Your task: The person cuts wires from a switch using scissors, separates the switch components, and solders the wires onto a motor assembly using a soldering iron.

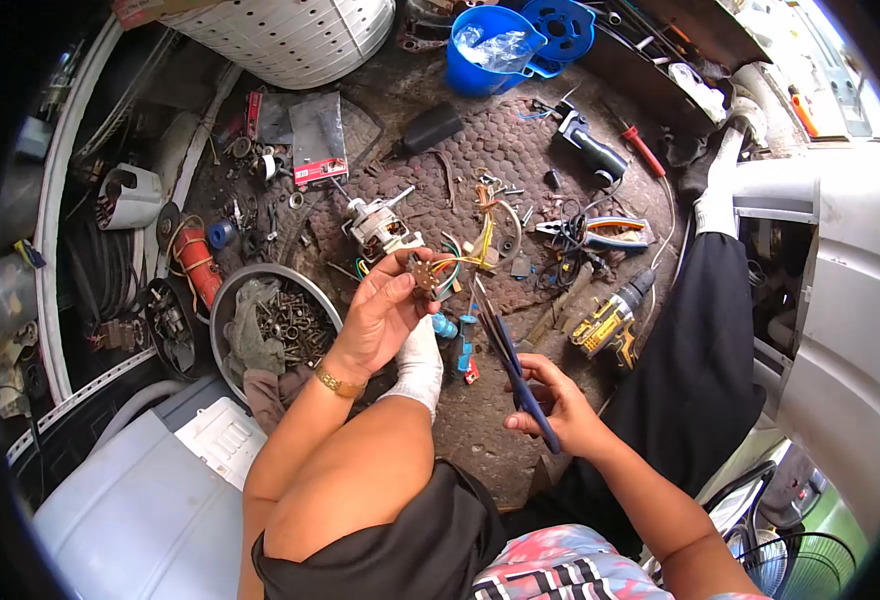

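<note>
My left hand [378, 310] pinches a small brown part [426, 279] between thumb and fingers. Coloured wires [468, 262], mostly yellow, run from this part to the right. Just behind the hand lies a small electric motor [378, 226] with a metal shaft. My right hand [558, 408] is closed around long-nose pliers [510, 358] with dark blue handles. Their slim tips point up toward the wires, and I cannot tell whether the jaws touch anything. Between my hands, a bright blue tool [465, 345] lies on the floor.
A metal bowl [222, 310] of screws stands at left. Right of the wires lie combination pliers [610, 232], a yellow drill [612, 318], a black power tool [592, 148] and a red soldering iron [644, 150]. Behind are a blue jug [480, 75] and white perforated basket [295, 45].
</note>
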A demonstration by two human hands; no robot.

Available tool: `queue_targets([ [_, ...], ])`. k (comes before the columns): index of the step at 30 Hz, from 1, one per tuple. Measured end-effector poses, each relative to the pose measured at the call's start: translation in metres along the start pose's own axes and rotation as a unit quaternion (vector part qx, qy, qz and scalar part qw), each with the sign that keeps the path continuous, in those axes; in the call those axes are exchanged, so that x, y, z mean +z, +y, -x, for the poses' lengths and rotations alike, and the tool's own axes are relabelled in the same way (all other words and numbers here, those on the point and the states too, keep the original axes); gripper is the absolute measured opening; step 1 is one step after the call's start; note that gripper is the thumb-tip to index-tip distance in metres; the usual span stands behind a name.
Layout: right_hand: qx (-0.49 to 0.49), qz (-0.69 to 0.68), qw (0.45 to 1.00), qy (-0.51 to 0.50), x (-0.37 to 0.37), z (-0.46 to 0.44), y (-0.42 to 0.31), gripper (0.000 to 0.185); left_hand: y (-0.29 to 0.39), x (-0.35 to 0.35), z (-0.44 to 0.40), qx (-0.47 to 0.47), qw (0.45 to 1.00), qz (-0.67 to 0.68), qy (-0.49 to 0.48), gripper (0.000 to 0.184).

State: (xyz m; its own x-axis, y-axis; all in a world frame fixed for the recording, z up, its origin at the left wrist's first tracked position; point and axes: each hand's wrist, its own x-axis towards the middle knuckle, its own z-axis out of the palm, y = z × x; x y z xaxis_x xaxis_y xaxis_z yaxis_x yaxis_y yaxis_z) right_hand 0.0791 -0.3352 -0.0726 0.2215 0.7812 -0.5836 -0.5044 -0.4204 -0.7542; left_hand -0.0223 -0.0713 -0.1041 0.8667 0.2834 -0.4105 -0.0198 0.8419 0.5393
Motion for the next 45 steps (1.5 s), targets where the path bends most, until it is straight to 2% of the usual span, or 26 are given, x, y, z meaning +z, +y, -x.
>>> queue_targets([
  [4,-0.041,-0.013,0.999,-0.001,0.001,-0.006,0.012,0.072,-0.002,0.004,-0.001,-0.03,0.998,0.042,-0.02,0.036],
  [7,-0.055,0.122,0.991,0.024,-0.002,-0.008,0.014,0.072,-0.001,0.005,-0.003,-0.04,0.999,0.032,-0.015,0.034],
  [10,-0.059,0.122,0.99,0.03,0.001,-0.01,0.004,0.074,-0.002,-0.002,-0.003,-0.044,0.998,0.015,-0.05,0.041],
  [13,-0.071,0.116,0.99,0.043,0.005,-0.014,0.007,0.075,-0.002,0.001,-0.004,-0.044,0.998,0.003,-0.035,0.039],
  [16,-0.085,0.092,0.991,0.046,0.01,-0.019,0.005,0.075,0.005,0.012,-0.006,-0.02,0.999,0.01,-0.025,0.029],
  [19,-0.081,0.079,0.993,0.039,0.014,-0.021,0.002,0.075,0.006,0.007,-0.005,-0.036,0.999,0.006,-0.021,0.028],
  [25,-0.098,0.063,0.992,0.043,0.016,-0.033,0.006,0.074,0.0,0.001,-0.004,-0.057,0.997,0.041,-0.033,0.029],
  [28,-0.079,0.051,0.995,0.036,0.019,-0.035,-0.002,0.072,0.0,0.001,-0.004,-0.041,0.999,0.021,0.0,0.03],
  [31,-0.091,0.046,0.994,0.031,0.02,-0.038,-0.005,0.07,0.002,-0.006,-0.005,-0.047,0.999,0.01,-0.017,0.031],
  [34,-0.049,0.004,0.998,0.027,0.019,-0.038,-0.008,0.071,0.002,-0.006,-0.004,-0.046,0.999,-0.004,-0.008,0.032],
  [37,-0.047,0.005,0.999,0.017,0.018,-0.04,-0.008,0.071,0.001,-0.001,-0.007,-0.051,0.999,-0.002,-0.002,0.034],
  [40,-0.1,0.018,0.995,0.019,0.015,-0.043,-0.001,0.071,0.0,0.005,-0.007,-0.043,0.999,-0.03,0.008,0.037],
  [43,-0.083,0.025,0.996,0.007,0.013,-0.041,-0.001,0.069,0.003,0.007,-0.006,-0.038,0.997,-0.063,0.007,0.039],
  [45,-0.072,-0.017,0.997,-0.004,0.014,-0.041,-0.004,0.068,0.004,0.005,-0.006,-0.044,0.997,-0.065,-0.003,0.039],
])
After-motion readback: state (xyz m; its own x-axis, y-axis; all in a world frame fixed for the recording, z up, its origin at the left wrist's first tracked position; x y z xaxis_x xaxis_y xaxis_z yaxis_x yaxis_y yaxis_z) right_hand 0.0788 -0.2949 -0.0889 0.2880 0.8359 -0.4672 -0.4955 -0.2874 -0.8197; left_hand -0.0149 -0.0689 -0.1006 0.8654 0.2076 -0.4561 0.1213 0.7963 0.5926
